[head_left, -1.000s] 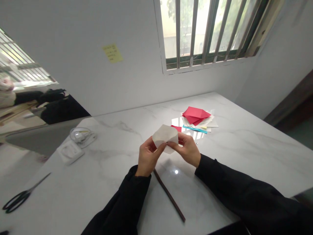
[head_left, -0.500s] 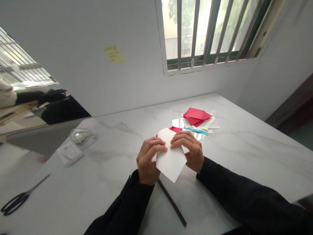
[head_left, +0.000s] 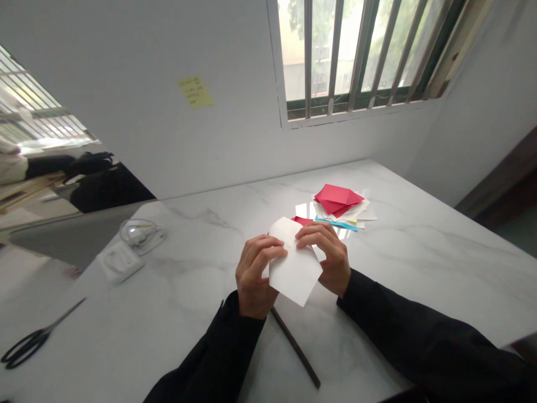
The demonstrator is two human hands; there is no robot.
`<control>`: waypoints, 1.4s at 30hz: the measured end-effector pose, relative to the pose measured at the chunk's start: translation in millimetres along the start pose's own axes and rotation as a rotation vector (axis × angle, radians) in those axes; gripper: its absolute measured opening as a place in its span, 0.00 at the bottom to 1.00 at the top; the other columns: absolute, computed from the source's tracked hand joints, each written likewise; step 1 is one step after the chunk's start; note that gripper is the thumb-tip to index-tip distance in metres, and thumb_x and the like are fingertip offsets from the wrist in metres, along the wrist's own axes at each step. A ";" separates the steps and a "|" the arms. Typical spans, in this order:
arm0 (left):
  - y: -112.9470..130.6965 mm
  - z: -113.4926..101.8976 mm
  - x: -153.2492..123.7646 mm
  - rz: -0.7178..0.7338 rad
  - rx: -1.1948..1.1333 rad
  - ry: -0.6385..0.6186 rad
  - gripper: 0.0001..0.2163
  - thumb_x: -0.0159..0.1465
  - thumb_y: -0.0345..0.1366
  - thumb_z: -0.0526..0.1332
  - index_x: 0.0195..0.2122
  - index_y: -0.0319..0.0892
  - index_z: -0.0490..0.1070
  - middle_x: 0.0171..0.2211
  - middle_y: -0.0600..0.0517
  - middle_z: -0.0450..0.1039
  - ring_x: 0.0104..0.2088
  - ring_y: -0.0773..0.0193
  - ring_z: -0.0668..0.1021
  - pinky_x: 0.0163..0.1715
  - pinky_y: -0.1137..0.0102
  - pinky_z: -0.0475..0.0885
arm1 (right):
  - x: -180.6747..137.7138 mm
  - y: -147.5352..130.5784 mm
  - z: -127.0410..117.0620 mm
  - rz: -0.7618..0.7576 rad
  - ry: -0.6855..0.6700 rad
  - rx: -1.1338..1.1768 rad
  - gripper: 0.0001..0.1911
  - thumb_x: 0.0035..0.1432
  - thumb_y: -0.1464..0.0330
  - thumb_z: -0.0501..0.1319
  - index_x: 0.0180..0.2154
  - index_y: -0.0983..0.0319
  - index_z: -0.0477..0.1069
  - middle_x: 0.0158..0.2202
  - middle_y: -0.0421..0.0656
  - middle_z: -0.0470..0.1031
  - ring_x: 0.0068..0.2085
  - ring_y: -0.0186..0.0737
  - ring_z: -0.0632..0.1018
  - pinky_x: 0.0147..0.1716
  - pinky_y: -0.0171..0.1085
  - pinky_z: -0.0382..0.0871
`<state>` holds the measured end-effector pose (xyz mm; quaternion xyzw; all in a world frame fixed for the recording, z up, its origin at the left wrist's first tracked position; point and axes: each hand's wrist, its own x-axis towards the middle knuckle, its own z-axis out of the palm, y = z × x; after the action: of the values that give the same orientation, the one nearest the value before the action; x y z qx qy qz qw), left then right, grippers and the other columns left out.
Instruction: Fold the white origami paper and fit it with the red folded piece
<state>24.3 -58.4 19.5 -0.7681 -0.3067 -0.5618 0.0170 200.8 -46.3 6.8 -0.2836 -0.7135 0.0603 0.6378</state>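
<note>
A white folded paper (head_left: 296,275), perhaps an envelope, is held up above the table between both hands. My left hand (head_left: 257,271) grips its left edge, fingers lying over the face. On the opposite edge, my right hand (head_left: 329,254) is closed with its fingertips bent onto the paper near the middle. The thumbs are hidden behind it. Just behind the white paper, a piece of red paper (head_left: 302,221) shows in part. Below the hands, a thin dark brown stick (head_left: 297,347) lies slantwise on the table, its upper end covered by my left hand.
The marbled white table (head_left: 201,302) meets the wall below a barred window. A pile of red, white and blue papers (head_left: 339,198) lies at the back right. To the left are black-handled scissors (head_left: 37,338), a white box (head_left: 121,262) and a coiled cable (head_left: 142,235).
The white paper has tilted slightly, its lower corner shifting a little up and right. My right fingertips have moved slightly right and up across it. Everything else stays in place.
</note>
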 end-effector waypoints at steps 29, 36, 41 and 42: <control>-6.0 11.0 -7.1 -0.711 -0.491 -0.012 0.17 0.59 0.39 0.73 0.49 0.41 0.78 0.46 0.46 0.82 0.46 0.54 0.83 0.49 0.61 0.78 | -10.7 9.0 4.8 0.331 -0.069 0.113 0.08 0.61 0.64 0.69 0.43 0.58 0.76 0.39 0.42 0.82 0.39 0.41 0.81 0.39 0.40 0.77; -9.0 10.5 -7.2 -0.771 -0.547 -0.019 0.19 0.59 0.41 0.73 0.49 0.41 0.79 0.46 0.44 0.83 0.46 0.53 0.84 0.48 0.59 0.79 | -14.9 13.8 6.9 0.434 -0.085 0.215 0.13 0.60 0.63 0.70 0.46 0.57 0.77 0.42 0.43 0.83 0.43 0.44 0.83 0.45 0.43 0.78; -8.6 11.3 -10.1 -0.774 -0.521 -0.019 0.16 0.60 0.41 0.73 0.47 0.41 0.79 0.45 0.45 0.83 0.44 0.54 0.84 0.46 0.62 0.80 | -11.1 9.3 5.4 0.458 -0.128 0.259 0.13 0.62 0.63 0.68 0.48 0.58 0.78 0.44 0.44 0.83 0.45 0.46 0.82 0.48 0.45 0.78; -8.3 11.4 -10.4 -0.777 -0.526 -0.020 0.16 0.60 0.41 0.73 0.47 0.41 0.79 0.45 0.46 0.83 0.44 0.54 0.84 0.45 0.63 0.80 | -10.2 8.4 5.2 0.466 -0.137 0.277 0.13 0.62 0.63 0.68 0.48 0.59 0.79 0.44 0.45 0.83 0.45 0.46 0.82 0.48 0.45 0.78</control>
<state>28.1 -52.1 3.5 -0.5800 -0.4189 -0.5777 -0.3931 199.0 -42.8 -6.9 -0.3454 -0.6556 0.3214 0.5895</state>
